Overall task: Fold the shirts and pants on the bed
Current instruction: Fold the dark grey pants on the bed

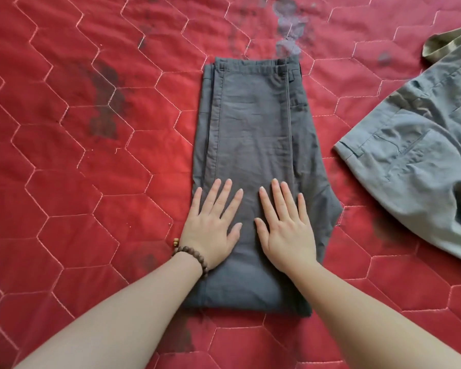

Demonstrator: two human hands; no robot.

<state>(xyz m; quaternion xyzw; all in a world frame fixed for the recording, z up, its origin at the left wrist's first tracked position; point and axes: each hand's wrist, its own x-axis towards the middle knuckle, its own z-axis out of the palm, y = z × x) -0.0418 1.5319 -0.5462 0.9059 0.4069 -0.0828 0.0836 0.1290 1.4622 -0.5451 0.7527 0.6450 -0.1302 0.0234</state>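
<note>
- Head view. One pair of dark grey pants, folded into a long narrow stack, lies flat on a red quilted bedspread with hexagon stitching; waistband at the far end, fold at the near end.
- Two hands, both on the near half of the grey pants, side by side but not touching each other.
- Left hand: fingers straight and spread, palm flat down on the cloth, grasping nothing. One brown bead bracelet on its wrist, at the pants' left edge.
- Right hand: same posture, fingers straight, palm pressed flat, nothing gripped.
- One second garment, olive-green pants with a welt pocket showing, lies unfolded and rumpled well to the right of the grey pants, running off the frame edge.
- Several dark stains mark the bedspread on all sides of the grey pants.
</note>
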